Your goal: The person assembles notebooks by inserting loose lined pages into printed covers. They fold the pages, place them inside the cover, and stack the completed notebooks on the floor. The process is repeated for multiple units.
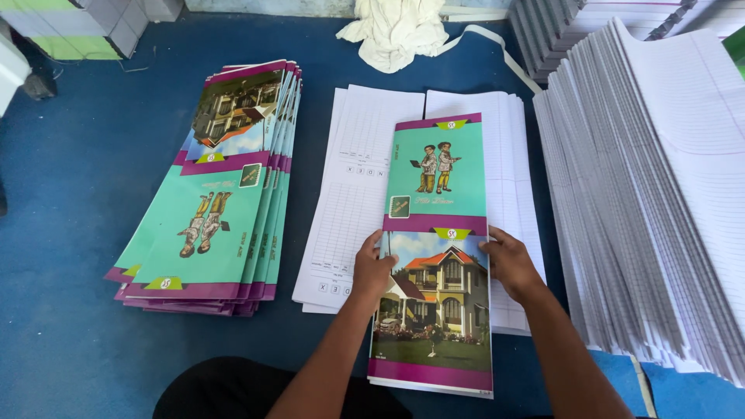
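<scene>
Flat between both hands [442, 271], a teal-and-purple cover sheet [438, 248] with house picture.

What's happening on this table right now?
A person's left hand and right hand grip the side edges of a colourful printed cover sheet, lying on white ruled sheets. A fanned stack of covers lies to the left, and a big pile of ruled paper on the right.

Teal and magenta cover sheet [438, 248] with cartoon figures and a yellow house at centre frame, matching teal-magenta cover stack [217, 194] at left, white ruled sheets [652, 194] at right, blue table [70, 194], cream cloth [396, 31] at top
</scene>
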